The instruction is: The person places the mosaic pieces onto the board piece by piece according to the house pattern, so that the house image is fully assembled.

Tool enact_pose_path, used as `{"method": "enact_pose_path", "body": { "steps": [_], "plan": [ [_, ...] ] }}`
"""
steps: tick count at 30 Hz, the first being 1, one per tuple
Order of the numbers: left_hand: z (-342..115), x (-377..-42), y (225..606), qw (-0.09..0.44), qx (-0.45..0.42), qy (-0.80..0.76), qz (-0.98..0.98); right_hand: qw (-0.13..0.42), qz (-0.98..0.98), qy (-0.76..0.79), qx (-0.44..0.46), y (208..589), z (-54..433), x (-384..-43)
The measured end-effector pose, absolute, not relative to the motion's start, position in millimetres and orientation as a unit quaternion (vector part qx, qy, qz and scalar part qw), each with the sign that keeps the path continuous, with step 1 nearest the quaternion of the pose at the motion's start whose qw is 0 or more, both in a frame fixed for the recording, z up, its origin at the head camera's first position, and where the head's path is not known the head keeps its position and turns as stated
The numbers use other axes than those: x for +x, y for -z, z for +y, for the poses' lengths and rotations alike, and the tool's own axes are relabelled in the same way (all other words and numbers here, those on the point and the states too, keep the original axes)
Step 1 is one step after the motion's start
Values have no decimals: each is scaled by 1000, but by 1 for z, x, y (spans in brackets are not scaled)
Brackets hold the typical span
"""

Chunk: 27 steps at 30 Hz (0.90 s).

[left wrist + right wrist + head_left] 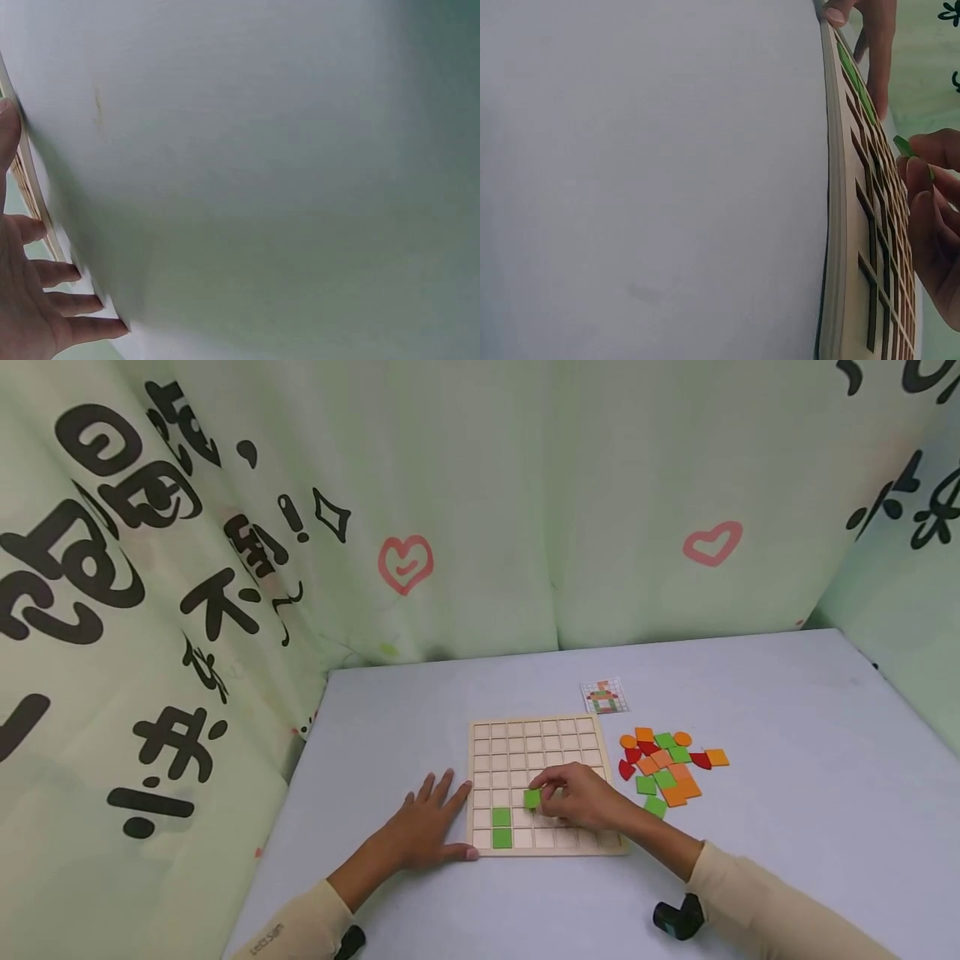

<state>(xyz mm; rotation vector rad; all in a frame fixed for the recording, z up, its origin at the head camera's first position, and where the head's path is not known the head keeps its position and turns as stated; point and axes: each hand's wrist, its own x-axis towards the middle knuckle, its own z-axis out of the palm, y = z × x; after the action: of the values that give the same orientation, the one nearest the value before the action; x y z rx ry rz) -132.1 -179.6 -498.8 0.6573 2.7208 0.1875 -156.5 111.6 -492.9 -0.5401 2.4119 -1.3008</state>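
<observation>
A wooden grid board (pixel 517 852) lies on the table in the head view. Two green square tiles (pixel 502 837) sit one above the other in its lower left cells. My right hand (pixel 581 797) is over the board's middle and pinches another green square tile (pixel 532 798); the right wrist view shows this green tile (pixel 901 145) held tilted between thumb and fingers, above the grid. My left hand (pixel 429 827) is spread, its thumb and forefinger touching the board's left edge. In the left wrist view the left hand's fingers (pixel 64 303) are straight.
Right of the board lies a loose pile of orange, green and red tiles (pixel 678 772), some round, some square. A small picture card (pixel 604 696) with a coloured figure on a grid lies behind the board. Printed curtains (pixel 480 510) stand behind the table (pixel 750 693).
</observation>
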Motion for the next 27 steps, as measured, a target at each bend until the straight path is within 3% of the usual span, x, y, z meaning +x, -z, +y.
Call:
{"method": "enact_pose_path", "body": {
  "steps": [12,27],
  "plan": [
    [-178,-132,494,166,235,-68,955,121,880,394,-236,499,79,-164],
    [-178,-135,501,164,235,-54,957,121,901,346,-230,495,63,-168]
  ]
}}
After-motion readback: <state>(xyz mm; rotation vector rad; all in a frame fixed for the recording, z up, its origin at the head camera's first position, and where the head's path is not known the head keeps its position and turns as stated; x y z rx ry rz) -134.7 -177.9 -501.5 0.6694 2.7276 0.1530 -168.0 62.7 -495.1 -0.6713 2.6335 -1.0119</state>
